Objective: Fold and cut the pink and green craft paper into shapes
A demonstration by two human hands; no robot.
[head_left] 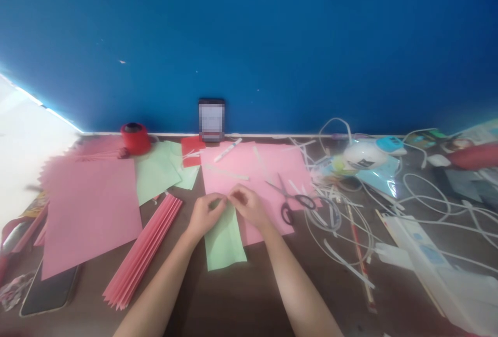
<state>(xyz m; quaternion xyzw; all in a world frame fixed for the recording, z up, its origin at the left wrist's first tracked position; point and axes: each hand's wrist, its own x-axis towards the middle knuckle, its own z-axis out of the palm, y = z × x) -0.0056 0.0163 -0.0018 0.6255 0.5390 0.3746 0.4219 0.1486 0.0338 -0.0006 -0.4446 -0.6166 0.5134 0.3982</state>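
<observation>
My left hand (206, 214) and my right hand (249, 204) meet at the top edge of a light green paper (224, 241), each pinching it between thumb and fingertips. The paper hangs down toward me, its lower edge over the dark table. Beneath my hands lies a large pink sheet (268, 171). Open scissors (288, 199) rest on that sheet, just right of my right hand. A pleated pink paper fan strip (143, 254) lies to the left of my left forearm. Fine detail at my fingertips is blurred.
A phone (211, 120) leans against the blue wall (272, 41). At left are another pink sheet (93, 207), green sheets (155, 173), a red roll-shaped object (135, 139) and a dark phone (50, 288). White cables (428, 207), a pencil (358, 254) and a power strip (420, 254) clutter the right.
</observation>
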